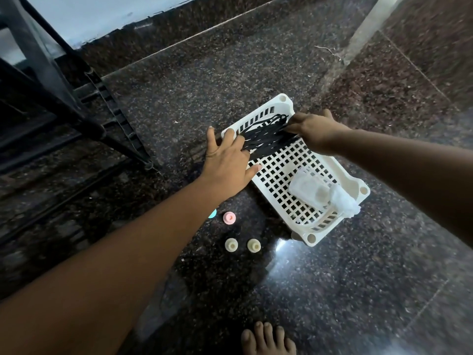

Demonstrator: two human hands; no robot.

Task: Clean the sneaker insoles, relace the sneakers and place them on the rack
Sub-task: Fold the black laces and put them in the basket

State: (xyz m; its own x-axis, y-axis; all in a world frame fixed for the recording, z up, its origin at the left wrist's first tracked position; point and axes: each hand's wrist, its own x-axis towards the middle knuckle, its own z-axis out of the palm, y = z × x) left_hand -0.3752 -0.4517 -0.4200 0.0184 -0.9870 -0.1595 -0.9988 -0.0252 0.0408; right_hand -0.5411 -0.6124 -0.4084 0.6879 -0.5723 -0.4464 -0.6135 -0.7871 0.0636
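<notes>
Black laces (266, 139) stretch in a loose bundle from my left hand (227, 155), which rests on their left end with fingers spread and straight, to my right hand (316, 129), which pinches their right end over the far half of the white slotted basket (286, 180); my left forearm could knock the small caps (228, 218) beside it; if I pull right while the left presses down, strands could knot or snag in the slots; the light basket could skid on the polished floor (332, 278). Cut off at far left, a black frame (99, 126) may be the rack, though I cannot be sure; no sneaker or insole shows; my right fingertips are hidden; the wrapped white bundle (322, 196) at the basket's near end is too blurred to name.
</notes>
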